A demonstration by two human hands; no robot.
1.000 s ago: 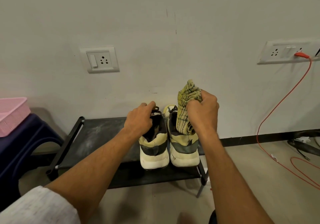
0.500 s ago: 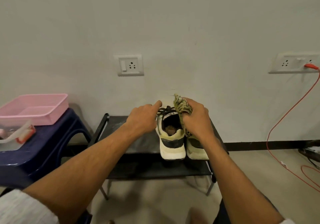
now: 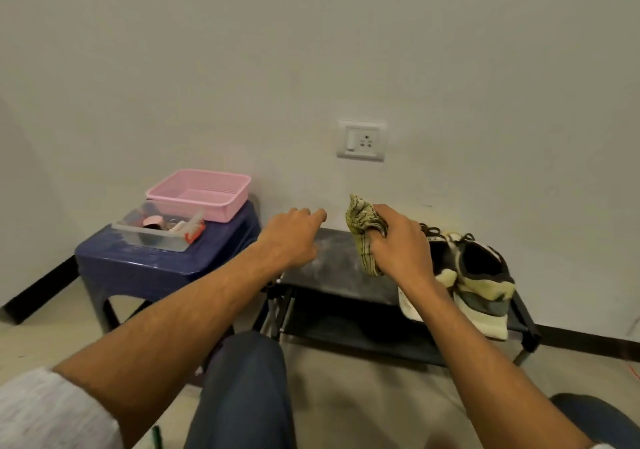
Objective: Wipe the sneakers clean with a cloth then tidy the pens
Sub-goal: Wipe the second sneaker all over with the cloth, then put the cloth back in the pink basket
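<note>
A pink tray (image 3: pixel 199 194) and clear box (image 3: pixel 156 232) are set on a blue stool (image 3: pixel 138 261) beside the black rack (image 3: pixel 332 270). The cream-and-black sneakers (image 3: pixel 481 282) at its right end are partly hidden by the right grip (image 3: pixel 401 244), clenched round a crumpled yellowish cloth (image 3: pixel 362 221); the left grip (image 3: pixel 291 237) is relaxed, empty.

Woven cloth (image 3: pixel 362 221); glossy plastic stool (image 3: pixel 138 263); matt, dusty rack shelf (image 3: pixel 334 263), probably metal.
</note>
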